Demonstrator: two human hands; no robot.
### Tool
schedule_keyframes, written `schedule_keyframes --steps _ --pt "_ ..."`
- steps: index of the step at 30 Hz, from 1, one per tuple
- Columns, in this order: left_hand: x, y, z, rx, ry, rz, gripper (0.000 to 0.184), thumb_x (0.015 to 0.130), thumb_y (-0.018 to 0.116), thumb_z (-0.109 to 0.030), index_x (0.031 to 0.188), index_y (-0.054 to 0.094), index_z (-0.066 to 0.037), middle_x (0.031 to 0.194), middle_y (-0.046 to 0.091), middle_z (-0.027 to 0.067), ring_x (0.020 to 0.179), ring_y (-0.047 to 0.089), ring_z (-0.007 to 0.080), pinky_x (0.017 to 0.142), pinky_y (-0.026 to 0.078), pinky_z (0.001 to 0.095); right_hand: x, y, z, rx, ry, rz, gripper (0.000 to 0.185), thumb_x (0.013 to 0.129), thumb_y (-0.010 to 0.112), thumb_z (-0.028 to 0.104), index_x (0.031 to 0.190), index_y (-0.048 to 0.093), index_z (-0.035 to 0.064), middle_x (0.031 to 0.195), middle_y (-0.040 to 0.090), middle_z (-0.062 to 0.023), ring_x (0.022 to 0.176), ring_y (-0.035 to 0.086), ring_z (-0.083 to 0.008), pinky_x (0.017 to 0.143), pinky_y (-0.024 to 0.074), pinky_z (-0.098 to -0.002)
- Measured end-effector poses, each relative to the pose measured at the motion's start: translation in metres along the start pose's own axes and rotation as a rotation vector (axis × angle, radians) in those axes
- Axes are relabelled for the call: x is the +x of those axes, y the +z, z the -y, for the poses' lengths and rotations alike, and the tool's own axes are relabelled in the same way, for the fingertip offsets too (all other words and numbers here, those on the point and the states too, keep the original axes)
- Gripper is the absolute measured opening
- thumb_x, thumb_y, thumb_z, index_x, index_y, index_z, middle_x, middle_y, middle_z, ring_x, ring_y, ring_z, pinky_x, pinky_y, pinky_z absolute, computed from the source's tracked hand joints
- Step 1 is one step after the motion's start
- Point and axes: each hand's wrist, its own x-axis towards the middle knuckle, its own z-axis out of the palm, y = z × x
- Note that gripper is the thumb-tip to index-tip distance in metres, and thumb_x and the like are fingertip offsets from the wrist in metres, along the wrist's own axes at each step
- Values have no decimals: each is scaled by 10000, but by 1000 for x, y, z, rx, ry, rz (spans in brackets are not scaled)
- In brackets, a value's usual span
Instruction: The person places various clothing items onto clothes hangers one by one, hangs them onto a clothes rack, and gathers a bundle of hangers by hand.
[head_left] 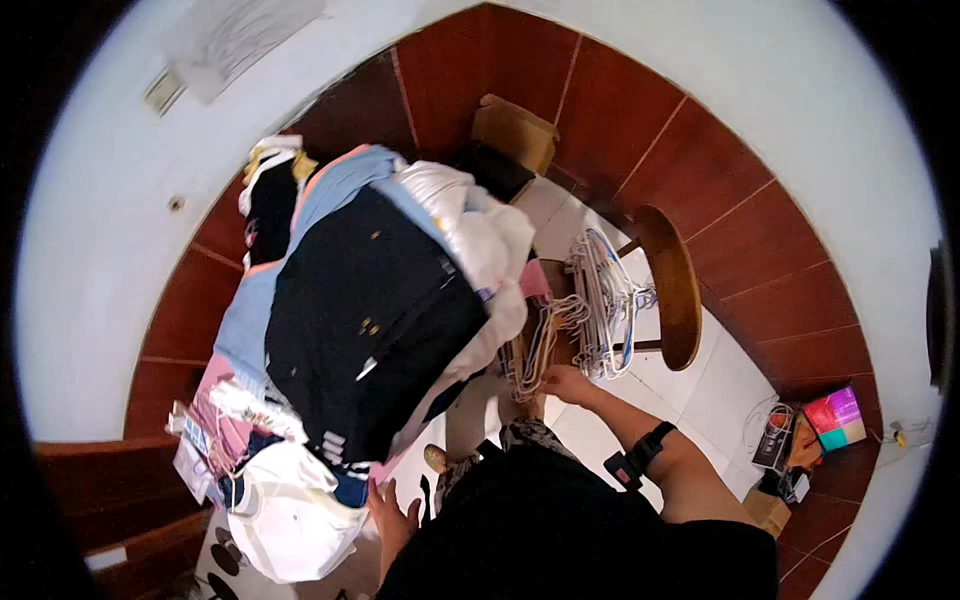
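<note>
A black garment (365, 320) with a white striped mark lies spread on top of a large heap of clothes. My left hand (393, 513) is at the heap's near edge, beside a white garment (290, 515), with its fingers apart. On the right, my right hand (568, 384) reaches to the lower ends of a bunch of hangers (540, 345); its fingers are bent in, and what they hold is too small to make out. More white and blue hangers (605, 300) hang just beyond, on a wooden chair (670, 290).
A cardboard box (515, 135) stands in the far corner. Light blue (245, 325) and white clothes (465, 225) surround the black garment. At the right wall are a colourful box (834, 418) and cables. Dark shoes (225, 555) are on the floor at lower left.
</note>
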Motion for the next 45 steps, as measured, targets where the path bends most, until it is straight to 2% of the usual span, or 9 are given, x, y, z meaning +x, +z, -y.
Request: schedule_keyframes --steps 3,9,14,28,37,38,42,44,45 --pt "14 22 -42 10 18 25 684 732 797 -221 1319 502 -31 1471 260 329 1295 336 523 1056 334 561 18 -37 -91 -44 168 -209 280 782 744 271 906 696 24 878 681 -162 822 665 -297 727 526 -386" --pt "37 34 -117 38 -39 273 690 742 796 -220 1332 498 -22 1469 277 303 1266 409 475 1025 401 521 43 -78 -216 -86 490 -551 394 753 734 278 986 658 -31 944 674 -246 904 654 -399 806 524 -468" --pt "28 57 -124 130 -173 434 654 748 795 -231 1304 526 -16 1461 280 294 1231 461 451 969 464 485 74 -84 -267 -46 713 -486 518 796 732 251 1093 544 -130 999 619 -297 939 627 -430 829 516 -490" --pt "11 77 -137 143 -324 590 623 796 749 -240 1327 492 -38 1453 292 296 1298 384 483 999 430 513 115 -82 -288 128 951 -453 465 820 731 176 1119 486 -82 1039 623 -291 942 646 -423 756 552 -466" --pt "9 87 -142 127 -320 624 627 807 736 -293 1339 492 -70 1450 311 284 1283 412 464 1001 433 502 125 -62 -335 64 861 -471 414 727 792 132 992 522 -36 863 659 -206 810 672 -375 653 546 -446" --pt "11 84 -148 127 -350 624 624 806 735 -304 1334 500 -69 1445 321 284 1279 418 461 1004 432 501 137 -43 -379 123 883 -395 424 754 779 245 994 554 -23 951 658 -236 869 670 -380 707 561 -469" --pt "8 81 -150 103 -347 602 624 805 736 -311 1330 508 -63 1437 341 280 1280 417 464 1009 428 503 143 -15 -427 211 865 -485 377 780 767 271 929 583 -22 890 663 -216 844 677 -364 683 547 -474" --pt "6 81 -146 109 -320 592 624 805 736 -312 1328 507 -59 1437 345 275 1278 418 466 1007 430 505 146 5 -451 307 628 -701 234 865 668 65 828 440 27 631 516 -79 456 510 -200 379 403 -348" --pt "4 82 -143 110 -317 590 624 805 736 -312 1328 507 -59 1437 345 275 1278 418 466 1007 430 505 142 -4 -434 308 627 -704 234 865 668 65 828 440 27 631 516 -79 456 510 -200 379 403 -348"
